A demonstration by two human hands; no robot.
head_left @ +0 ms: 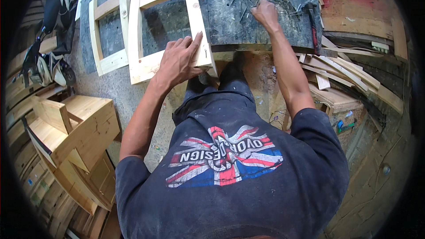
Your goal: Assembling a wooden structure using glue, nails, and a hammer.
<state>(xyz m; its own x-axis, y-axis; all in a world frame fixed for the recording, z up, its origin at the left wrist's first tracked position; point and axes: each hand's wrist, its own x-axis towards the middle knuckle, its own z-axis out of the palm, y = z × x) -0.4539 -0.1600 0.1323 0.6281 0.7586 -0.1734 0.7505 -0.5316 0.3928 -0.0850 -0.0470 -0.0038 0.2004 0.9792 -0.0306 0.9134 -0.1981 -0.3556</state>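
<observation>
A pale wooden frame (190, 6) lies on the dark worktop (223, 28), its near corner reaching past the front edge. My left hand (177, 59) grips that corner, with the index finger stretched along the wood. A nail (206, 54) shows in the frame beside this hand. Among loose nails (287, 1) scattered on the worktop, my right hand (265, 13) has its fingertips pinched together and pointing down. Whatever they hold, if anything, is hidden. To the right of the nails, a hammer (314, 33) with a red and black handle lies at the worktop's edge.
Another wooden frame (113, 59) lies at the worktop's left. A wooden cabinet (90, 128) stands at my left, with a motorbike (51, 62) beyond it. Wood strips (354, 73) are piled at my right. A reddish-stained board (354, 4) lies at the far right.
</observation>
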